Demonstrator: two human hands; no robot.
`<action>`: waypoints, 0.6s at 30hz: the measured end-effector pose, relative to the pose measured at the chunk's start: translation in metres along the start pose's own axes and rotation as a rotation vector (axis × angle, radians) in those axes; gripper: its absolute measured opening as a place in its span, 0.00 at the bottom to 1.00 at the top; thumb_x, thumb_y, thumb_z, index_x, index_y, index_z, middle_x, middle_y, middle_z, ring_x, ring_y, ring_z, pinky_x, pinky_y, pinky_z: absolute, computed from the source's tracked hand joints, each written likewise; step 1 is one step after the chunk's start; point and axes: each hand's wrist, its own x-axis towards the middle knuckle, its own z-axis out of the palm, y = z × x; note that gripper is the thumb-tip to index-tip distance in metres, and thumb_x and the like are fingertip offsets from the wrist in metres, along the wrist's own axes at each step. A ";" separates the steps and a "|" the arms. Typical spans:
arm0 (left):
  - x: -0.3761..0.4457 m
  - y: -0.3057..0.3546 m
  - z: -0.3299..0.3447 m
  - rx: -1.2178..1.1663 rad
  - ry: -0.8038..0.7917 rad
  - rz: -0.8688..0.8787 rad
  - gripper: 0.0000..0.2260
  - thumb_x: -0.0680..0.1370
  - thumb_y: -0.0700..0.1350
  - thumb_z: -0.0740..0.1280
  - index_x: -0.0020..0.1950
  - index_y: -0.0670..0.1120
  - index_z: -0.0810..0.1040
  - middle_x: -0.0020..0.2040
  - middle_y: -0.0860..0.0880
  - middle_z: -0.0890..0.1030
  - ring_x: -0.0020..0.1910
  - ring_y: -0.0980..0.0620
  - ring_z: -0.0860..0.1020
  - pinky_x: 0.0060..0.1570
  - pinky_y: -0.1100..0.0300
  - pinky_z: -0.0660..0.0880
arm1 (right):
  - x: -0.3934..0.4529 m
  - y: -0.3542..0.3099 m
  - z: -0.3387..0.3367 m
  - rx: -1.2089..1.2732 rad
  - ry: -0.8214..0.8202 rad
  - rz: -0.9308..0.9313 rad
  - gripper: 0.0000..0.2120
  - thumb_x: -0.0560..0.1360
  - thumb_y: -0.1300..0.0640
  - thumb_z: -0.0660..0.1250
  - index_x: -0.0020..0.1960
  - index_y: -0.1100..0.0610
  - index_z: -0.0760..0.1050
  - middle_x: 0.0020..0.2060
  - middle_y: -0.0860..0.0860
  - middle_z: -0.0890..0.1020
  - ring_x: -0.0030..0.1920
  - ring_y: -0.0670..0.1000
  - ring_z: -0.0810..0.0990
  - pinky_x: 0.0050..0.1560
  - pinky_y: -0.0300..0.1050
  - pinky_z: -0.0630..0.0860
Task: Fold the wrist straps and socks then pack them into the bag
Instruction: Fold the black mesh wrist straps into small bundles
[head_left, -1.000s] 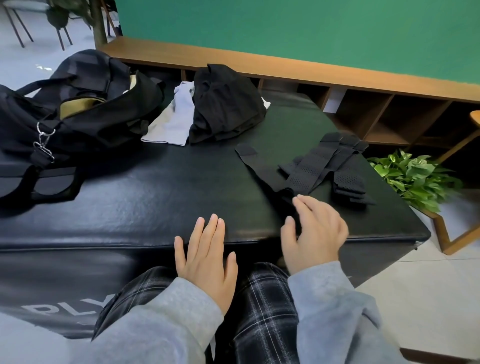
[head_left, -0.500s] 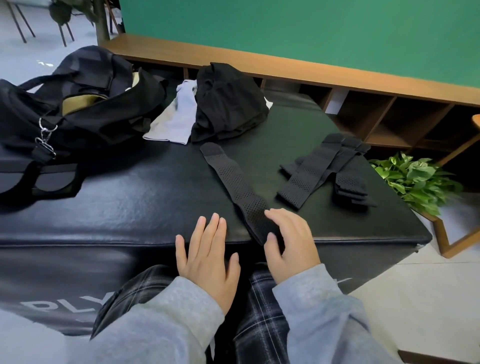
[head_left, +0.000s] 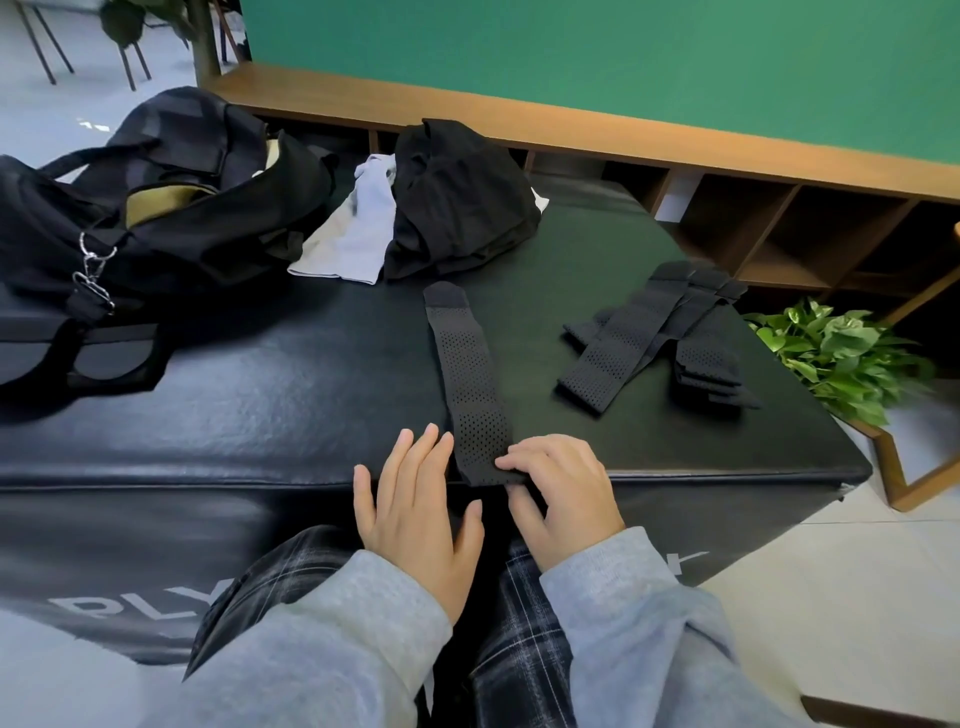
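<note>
Wrist strap (head_left: 470, 384) now straighter, nearer left hand (head_left: 421, 514).

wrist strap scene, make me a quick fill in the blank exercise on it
1. The right hand pinches the near end of one wrist strap laid out ____ on the black padded box.
2. The left hand lies with straight fingers just to the ____ of that strap.
3. The other wrist straps lie in a pile near the box's ____ edge.
4. The light grey socks lie between the bag and a ____ garment.

Missing words: flat; left; right; black
</note>
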 end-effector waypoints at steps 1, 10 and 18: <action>0.000 0.000 0.000 -0.014 0.012 0.001 0.23 0.71 0.51 0.58 0.65 0.47 0.69 0.66 0.48 0.74 0.69 0.51 0.63 0.70 0.52 0.44 | 0.000 -0.001 0.000 0.031 -0.005 0.002 0.11 0.70 0.54 0.61 0.47 0.54 0.80 0.47 0.47 0.81 0.55 0.45 0.73 0.57 0.39 0.67; 0.004 0.004 -0.003 -0.098 0.091 0.008 0.12 0.75 0.50 0.57 0.47 0.48 0.77 0.56 0.54 0.78 0.63 0.56 0.68 0.68 0.57 0.47 | 0.004 -0.020 -0.015 0.229 -0.163 0.337 0.03 0.79 0.50 0.59 0.49 0.47 0.64 0.35 0.45 0.76 0.40 0.48 0.74 0.37 0.31 0.65; 0.011 0.002 -0.006 -0.109 0.122 -0.057 0.13 0.75 0.52 0.56 0.46 0.50 0.78 0.45 0.57 0.79 0.54 0.60 0.70 0.62 0.59 0.54 | 0.002 -0.018 -0.003 0.318 0.018 0.334 0.18 0.75 0.58 0.68 0.54 0.38 0.65 0.43 0.39 0.76 0.46 0.34 0.73 0.45 0.26 0.67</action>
